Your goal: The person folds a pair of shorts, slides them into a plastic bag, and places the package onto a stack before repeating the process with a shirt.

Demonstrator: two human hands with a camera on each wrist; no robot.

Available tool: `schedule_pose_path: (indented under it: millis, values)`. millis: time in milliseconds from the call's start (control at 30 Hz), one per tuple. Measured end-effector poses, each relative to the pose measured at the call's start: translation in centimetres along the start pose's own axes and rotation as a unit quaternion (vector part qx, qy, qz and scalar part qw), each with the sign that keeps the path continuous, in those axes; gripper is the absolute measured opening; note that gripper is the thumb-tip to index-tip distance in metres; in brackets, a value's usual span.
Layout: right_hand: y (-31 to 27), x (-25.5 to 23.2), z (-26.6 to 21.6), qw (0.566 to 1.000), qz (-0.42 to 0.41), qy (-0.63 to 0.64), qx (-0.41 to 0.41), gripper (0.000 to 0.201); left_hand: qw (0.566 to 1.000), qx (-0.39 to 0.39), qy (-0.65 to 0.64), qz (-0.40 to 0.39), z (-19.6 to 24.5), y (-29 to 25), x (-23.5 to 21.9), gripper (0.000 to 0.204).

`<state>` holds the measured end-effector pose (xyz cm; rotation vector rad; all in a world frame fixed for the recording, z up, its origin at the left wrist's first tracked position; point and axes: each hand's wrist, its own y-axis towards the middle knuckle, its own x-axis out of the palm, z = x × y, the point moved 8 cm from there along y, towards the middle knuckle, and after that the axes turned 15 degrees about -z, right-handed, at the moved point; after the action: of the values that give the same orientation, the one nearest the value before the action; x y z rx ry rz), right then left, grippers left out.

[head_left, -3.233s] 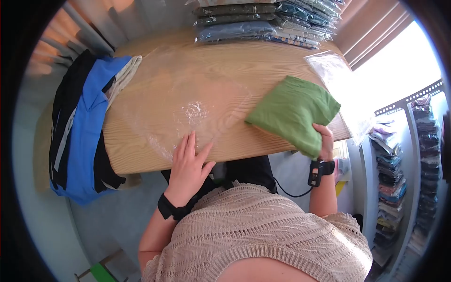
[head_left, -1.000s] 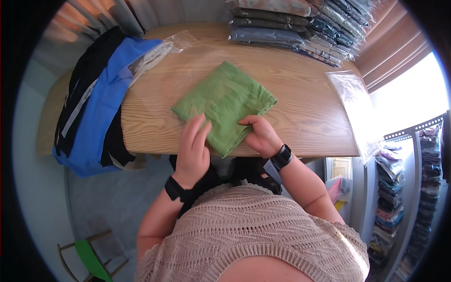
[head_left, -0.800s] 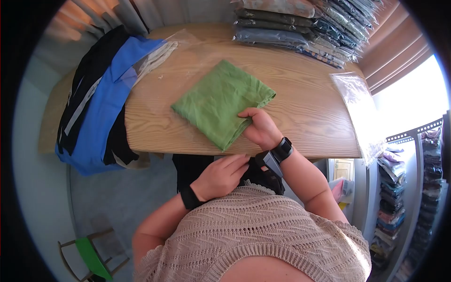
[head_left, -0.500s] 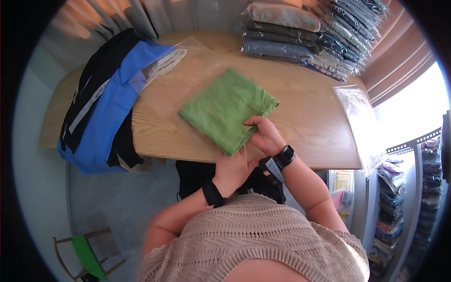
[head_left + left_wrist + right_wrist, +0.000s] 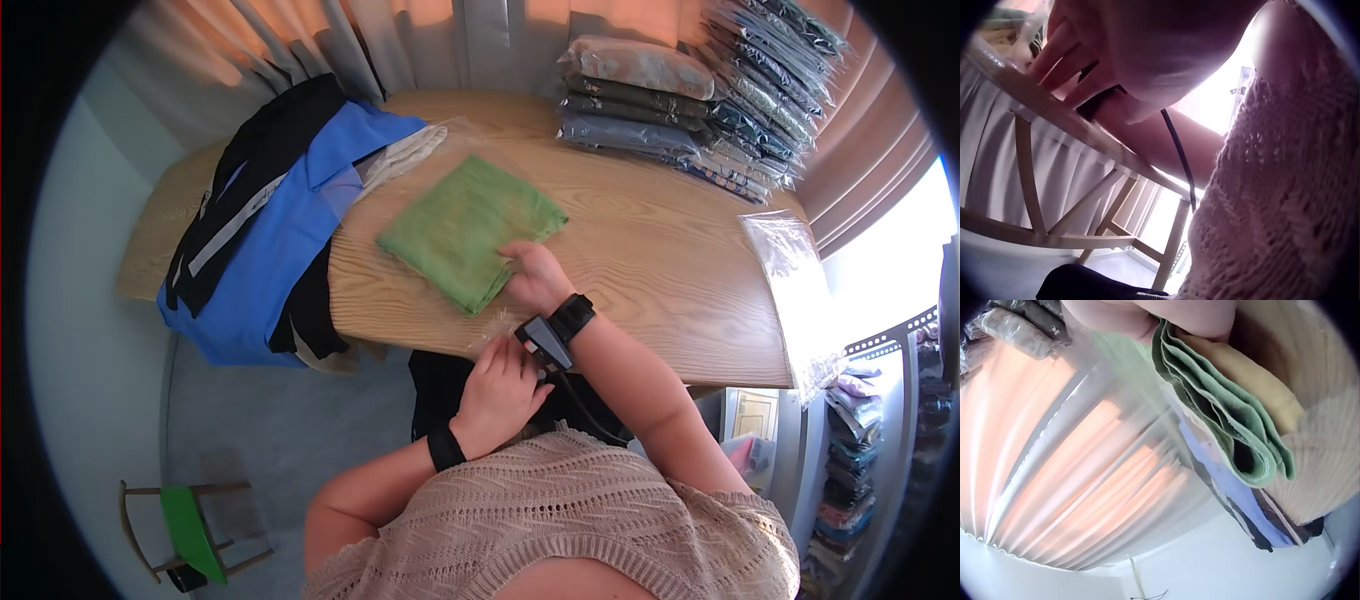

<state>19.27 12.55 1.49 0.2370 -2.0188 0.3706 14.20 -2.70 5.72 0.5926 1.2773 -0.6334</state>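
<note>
A folded green garment (image 5: pixel 470 225) lies over the middle of the wooden table, clear plastic film showing around it. My right hand (image 5: pixel 540 277) pinches it near its right front corner, the thumb on top. Its stacked green layers (image 5: pixel 1216 409) hang below the fingers in the right wrist view. At the table's front edge is my left hand (image 5: pixel 497 392), with its fingers extended and the thumb set apart. Those fingertips reach crinkled clear plastic (image 5: pixel 497 325) just in front of the garment. The left wrist view has the left hand (image 5: pixel 1110 69) close to the table edge.
Black, blue and cream clothes (image 5: pixel 290 220) drape over the table's left end. Stacks of bagged garments (image 5: pixel 640 105) stand at the back right. A flat clear bag (image 5: pixel 790 290) hangs over the right edge. A chair with green cloth (image 5: pixel 192 535) stands lower left.
My right hand has brought the green garment from the table's right side leftward onto the plastic. My left hand has moved right and stays by the front edge. The head view has shifted.
</note>
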Motion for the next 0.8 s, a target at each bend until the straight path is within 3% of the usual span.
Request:
schedule_pose_path:
  millis: [167,300,367,433,533,600,633,733,767,800]
  values:
    - [-2.6,-1.7,0.8,0.996,0.055,0.069,-0.009,0.04,0.999,-0.013,-0.027,0.032,0.4,1.1,-0.6,0.048]
    - [-3.6,-0.8,1.0,0.999,0.019,0.048,0.001,0.037,0.998,-0.045,0.007,0.045,0.0,2.1,2.0,0.047]
    - [-3.3,-0.7,1.2,0.999,0.016,0.027,0.007,0.037,0.998,-0.026,-0.019,0.052,-0.2,1.8,2.6,0.046]
    - [-2.4,-0.9,1.8,0.998,0.046,0.031,0.031,0.037,0.997,-0.011,-0.042,0.061,-0.4,0.8,2.4,0.045]
    - [0.1,0.1,2.7,0.999,-0.022,0.033,0.026,0.035,0.999,0.042,0.021,0.002,0.5,-0.9,1.6,0.044]
    - [2.0,-0.2,3.0,0.999,-0.004,0.044,0.024,0.036,0.997,0.053,0.0,-0.061,0.5,-1.8,1.8,0.044]
    - [3.0,-0.7,3.0,0.998,0.021,0.053,0.017,0.038,0.997,0.048,0.004,-0.061,0.3,-2.1,1.8,0.044]
    - [6.3,-1.2,3.2,0.992,-0.011,0.122,-0.002,0.036,0.996,0.083,-0.019,0.016,-0.1,-3.0,0.6,0.054]
    - [7.8,-3.6,3.6,0.992,-0.014,0.126,-0.003,0.036,0.996,0.082,-0.015,0.013,-0.2,-2.9,0.4,0.054]
    - [9.6,-7.1,1.6,0.979,-0.017,-0.188,-0.073,0.034,0.996,0.087,-0.023,0.011,-0.2,-2.8,0.1,0.052]
